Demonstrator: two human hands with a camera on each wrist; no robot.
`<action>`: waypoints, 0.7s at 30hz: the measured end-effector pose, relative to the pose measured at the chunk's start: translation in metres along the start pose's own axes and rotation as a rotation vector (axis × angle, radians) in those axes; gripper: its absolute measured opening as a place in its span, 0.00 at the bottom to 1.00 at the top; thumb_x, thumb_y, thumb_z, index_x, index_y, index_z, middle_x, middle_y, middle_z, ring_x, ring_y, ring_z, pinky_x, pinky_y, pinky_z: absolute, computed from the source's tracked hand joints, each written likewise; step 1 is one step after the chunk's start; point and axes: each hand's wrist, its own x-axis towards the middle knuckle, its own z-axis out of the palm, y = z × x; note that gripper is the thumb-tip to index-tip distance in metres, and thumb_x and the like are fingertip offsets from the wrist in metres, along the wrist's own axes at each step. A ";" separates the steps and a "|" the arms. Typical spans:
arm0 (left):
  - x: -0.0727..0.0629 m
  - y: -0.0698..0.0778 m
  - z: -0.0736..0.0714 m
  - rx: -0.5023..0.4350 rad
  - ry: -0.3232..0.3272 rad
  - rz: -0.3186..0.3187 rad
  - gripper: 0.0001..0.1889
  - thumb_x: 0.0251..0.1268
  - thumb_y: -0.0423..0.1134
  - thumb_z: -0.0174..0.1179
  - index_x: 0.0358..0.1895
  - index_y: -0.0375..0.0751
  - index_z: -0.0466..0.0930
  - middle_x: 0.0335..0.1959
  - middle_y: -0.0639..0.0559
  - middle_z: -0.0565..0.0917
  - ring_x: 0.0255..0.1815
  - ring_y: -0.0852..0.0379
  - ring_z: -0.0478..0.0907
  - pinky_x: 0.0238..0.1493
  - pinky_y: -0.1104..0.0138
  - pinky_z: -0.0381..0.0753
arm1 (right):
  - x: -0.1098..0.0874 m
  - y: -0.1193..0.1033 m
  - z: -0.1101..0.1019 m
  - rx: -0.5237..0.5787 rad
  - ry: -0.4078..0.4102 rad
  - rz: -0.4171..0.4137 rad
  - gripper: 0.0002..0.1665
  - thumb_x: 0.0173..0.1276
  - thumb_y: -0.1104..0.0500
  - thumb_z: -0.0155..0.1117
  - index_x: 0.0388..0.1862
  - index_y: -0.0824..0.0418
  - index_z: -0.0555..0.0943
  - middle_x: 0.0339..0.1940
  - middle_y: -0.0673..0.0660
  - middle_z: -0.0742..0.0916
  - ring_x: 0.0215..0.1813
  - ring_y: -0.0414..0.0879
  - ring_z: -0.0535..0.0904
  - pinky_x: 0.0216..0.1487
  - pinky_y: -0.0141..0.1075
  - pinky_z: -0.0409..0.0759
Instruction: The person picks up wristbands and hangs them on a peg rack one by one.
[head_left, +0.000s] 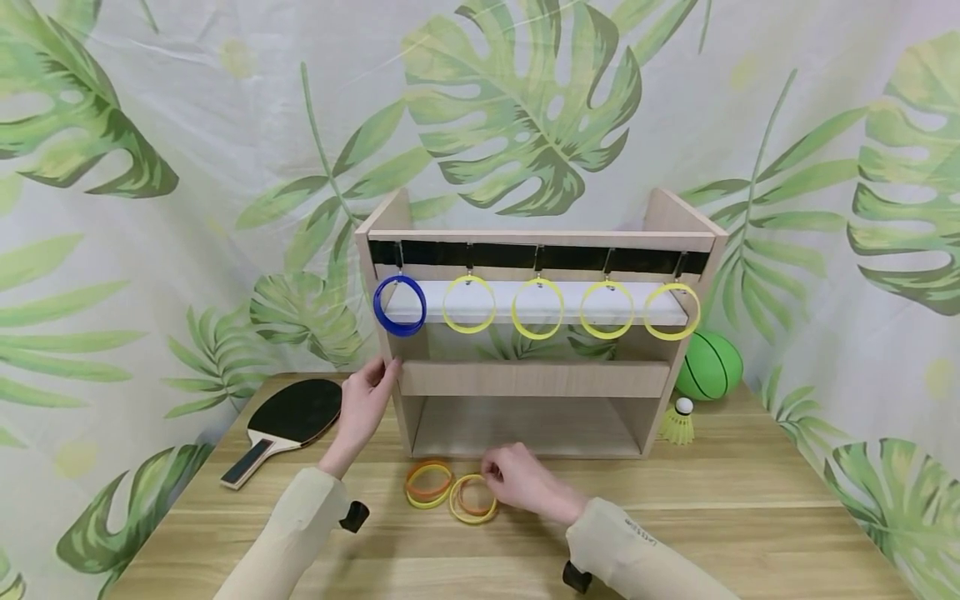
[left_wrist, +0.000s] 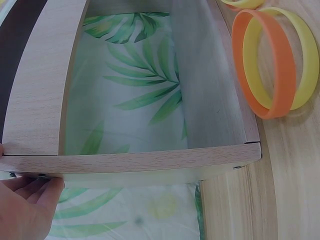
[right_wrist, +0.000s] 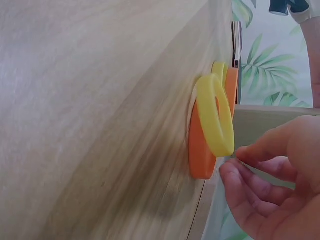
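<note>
In the head view, a wooden rack point(head_left: 534, 380) stands on the table with a blue ring point(head_left: 385, 323) and several yellow ones hanging from its hooks. My left hand point(head_left: 367, 396) grips the rack's left side board; the left wrist view shows fingers point(left_wrist: 47, 197) against its outer face. Two small groups of yellow and orange rings lie before the rack. At the right group, my right hand point(head_left: 521, 483) has curled fingers, with its tips by a yellow ring point(right_wrist: 224, 127). This ring leans on an orange ring point(right_wrist: 202, 160). Whether the fingertips pinch it is unclear.
A black table tennis paddle point(head_left: 300, 410) lies left of the rack. On the right are a green ball point(head_left: 708, 365) and a yellow shuttlecock point(head_left: 679, 425). The left ring group point(head_left: 429, 498) lies near the rack's front edge. Behind hangs a leaf-print cloth point(head_left: 225, 167).
</note>
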 end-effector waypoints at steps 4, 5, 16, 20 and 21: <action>0.000 -0.001 -0.001 0.002 -0.008 -0.005 0.17 0.75 0.52 0.54 0.37 0.43 0.82 0.23 0.46 0.80 0.21 0.65 0.67 0.24 0.72 0.64 | 0.000 0.001 0.003 0.006 0.003 -0.005 0.04 0.63 0.68 0.63 0.30 0.62 0.83 0.26 0.53 0.86 0.26 0.32 0.72 0.29 0.23 0.73; 0.000 -0.001 -0.001 0.001 -0.009 -0.008 0.17 0.75 0.52 0.54 0.37 0.43 0.82 0.24 0.46 0.80 0.22 0.65 0.67 0.24 0.72 0.64 | 0.001 0.002 0.004 0.007 0.001 0.002 0.03 0.63 0.68 0.64 0.30 0.62 0.83 0.25 0.52 0.86 0.25 0.32 0.72 0.29 0.23 0.73; -0.001 0.002 -0.001 0.001 -0.011 -0.011 0.16 0.75 0.52 0.54 0.40 0.43 0.83 0.27 0.44 0.84 0.24 0.64 0.70 0.26 0.72 0.66 | 0.002 0.003 0.008 -0.027 -0.009 -0.006 0.06 0.64 0.68 0.63 0.28 0.61 0.82 0.23 0.51 0.85 0.22 0.30 0.67 0.25 0.22 0.69; -0.001 0.001 -0.001 0.005 -0.009 -0.010 0.17 0.75 0.52 0.54 0.40 0.43 0.84 0.26 0.45 0.83 0.23 0.64 0.70 0.26 0.72 0.66 | 0.001 -0.005 0.000 -0.012 0.015 -0.037 0.05 0.63 0.70 0.63 0.30 0.62 0.82 0.26 0.53 0.87 0.24 0.31 0.73 0.28 0.21 0.72; -0.001 0.001 -0.001 0.005 -0.010 -0.011 0.17 0.75 0.52 0.54 0.40 0.43 0.83 0.25 0.45 0.82 0.23 0.64 0.69 0.25 0.72 0.66 | 0.001 -0.008 -0.003 -0.015 0.025 -0.055 0.05 0.62 0.70 0.63 0.31 0.62 0.82 0.27 0.53 0.88 0.25 0.32 0.75 0.29 0.21 0.73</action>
